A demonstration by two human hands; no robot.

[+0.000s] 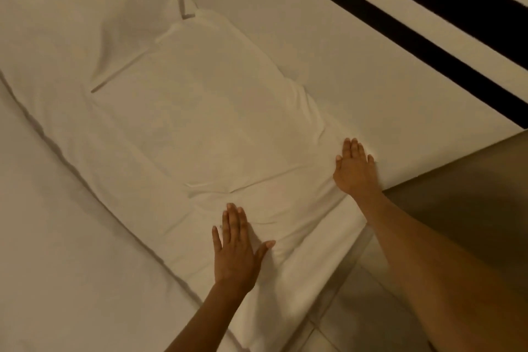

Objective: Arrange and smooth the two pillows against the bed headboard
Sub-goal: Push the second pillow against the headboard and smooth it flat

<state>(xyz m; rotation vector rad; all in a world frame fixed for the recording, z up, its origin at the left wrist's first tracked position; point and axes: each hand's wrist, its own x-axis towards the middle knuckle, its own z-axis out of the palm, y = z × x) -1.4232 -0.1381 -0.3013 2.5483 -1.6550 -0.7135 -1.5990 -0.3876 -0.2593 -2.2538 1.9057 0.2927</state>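
Near pillow (205, 128): white, lying flat on the bed (71, 251), its long edge touching the headboard (328, 46); shallow creases run across the end closest to the person. Far pillow (85, 17): white, also against the headboard, its end touching the near pillow's far end, with a small fold of fabric standing up at the join. Headboard: pale panel crossed by two dark stripes (414, 37). Left hand (237, 248): open, palm down, fingers straight and thumb spread, pressed flat on the near pillow's creased end, on the side away from the headboard. Right hand (354, 166): open, palm down, fingers together, resting on the near pillow's corner where it meets the headboard. Floor (471, 180): brown, visible beyond the headboard's end, beside the right forearm.
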